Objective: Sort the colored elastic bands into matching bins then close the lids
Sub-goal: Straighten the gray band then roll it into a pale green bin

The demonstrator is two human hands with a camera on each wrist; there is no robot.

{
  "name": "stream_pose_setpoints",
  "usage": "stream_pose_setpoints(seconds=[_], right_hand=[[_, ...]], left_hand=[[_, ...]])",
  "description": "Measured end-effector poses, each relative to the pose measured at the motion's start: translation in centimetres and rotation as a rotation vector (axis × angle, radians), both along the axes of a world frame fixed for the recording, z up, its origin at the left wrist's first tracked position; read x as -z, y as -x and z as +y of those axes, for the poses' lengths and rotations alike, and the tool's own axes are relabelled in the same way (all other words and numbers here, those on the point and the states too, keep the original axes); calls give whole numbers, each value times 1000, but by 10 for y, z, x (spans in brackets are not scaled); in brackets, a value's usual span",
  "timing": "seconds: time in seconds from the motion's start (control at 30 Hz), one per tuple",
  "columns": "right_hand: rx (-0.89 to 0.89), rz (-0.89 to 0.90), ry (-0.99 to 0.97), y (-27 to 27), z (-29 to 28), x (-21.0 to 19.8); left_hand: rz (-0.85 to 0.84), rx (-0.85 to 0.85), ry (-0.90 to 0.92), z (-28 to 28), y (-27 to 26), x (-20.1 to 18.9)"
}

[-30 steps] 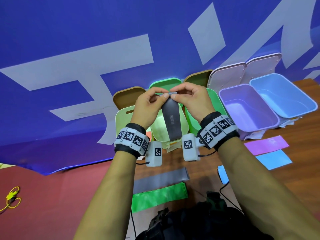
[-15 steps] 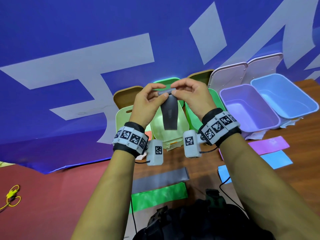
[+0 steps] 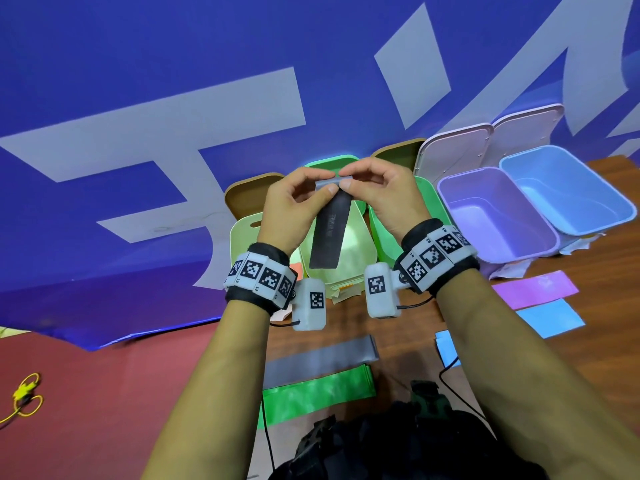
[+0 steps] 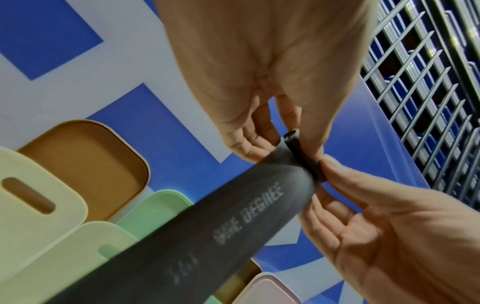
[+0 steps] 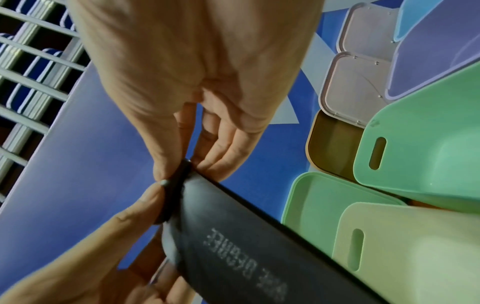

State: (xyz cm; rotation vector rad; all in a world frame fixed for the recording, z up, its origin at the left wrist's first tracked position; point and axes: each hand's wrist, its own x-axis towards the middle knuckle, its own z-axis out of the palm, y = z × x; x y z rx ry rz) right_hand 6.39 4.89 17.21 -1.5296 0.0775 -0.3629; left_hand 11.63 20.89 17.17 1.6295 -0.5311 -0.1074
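Observation:
A dark grey elastic band (image 3: 330, 230) with white print hangs above the pale yellow-green bin (image 3: 360, 268). Its top end is rolled into a tight tube. My left hand (image 3: 325, 184) pinches that roll from the left and my right hand (image 3: 346, 178) pinches it from the right. In the left wrist view the left hand (image 4: 285, 144) grips the roll of the band (image 4: 207, 236) between thumb and fingers. The right wrist view shows the right hand (image 5: 182, 166) pinching the same roll of the band (image 5: 246, 246).
A green bin (image 3: 429, 202), a purple bin (image 3: 498, 216) and a blue bin (image 3: 568, 192) stand open to the right, with lids leaning behind on the blue banner. Grey (image 3: 322, 358), green (image 3: 318, 389), purple (image 3: 535, 289) and blue (image 3: 550, 318) bands lie on the wooden table.
Both hands stay on the band's top end. The fingers have shifted on the roll and the hanging strip has swung a little.

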Motion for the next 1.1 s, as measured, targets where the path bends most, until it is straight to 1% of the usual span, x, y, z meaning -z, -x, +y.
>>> stream_pose_setpoints(seconds=[0.13,0.23,0.47,0.6,0.7,0.8,0.93,1.1], right_hand=[[27,-14,-12,2,-2,-1],[31,-22,10,1,-2,0],[16,-27,58,1,-6,3],[-6,27,-24,2,-6,5],[20,34,-25,1,-6,7],[21,39,-11,0,-7,6],[27,38,23,0,-10,7],[12,39,8,1,-13,9]], left_hand=[[38,-52,-8,-2,2,2],[29,-53,-25,-4,2,2],[65,-30,18,-8,0,6],[45,-12,13,-9,2,4],[32,-14,-4,-9,1,4],[60,-38,-12,-9,1,5],[72,-41,-71,-12,1,7],[25,-25,-62,-13,1,7]])
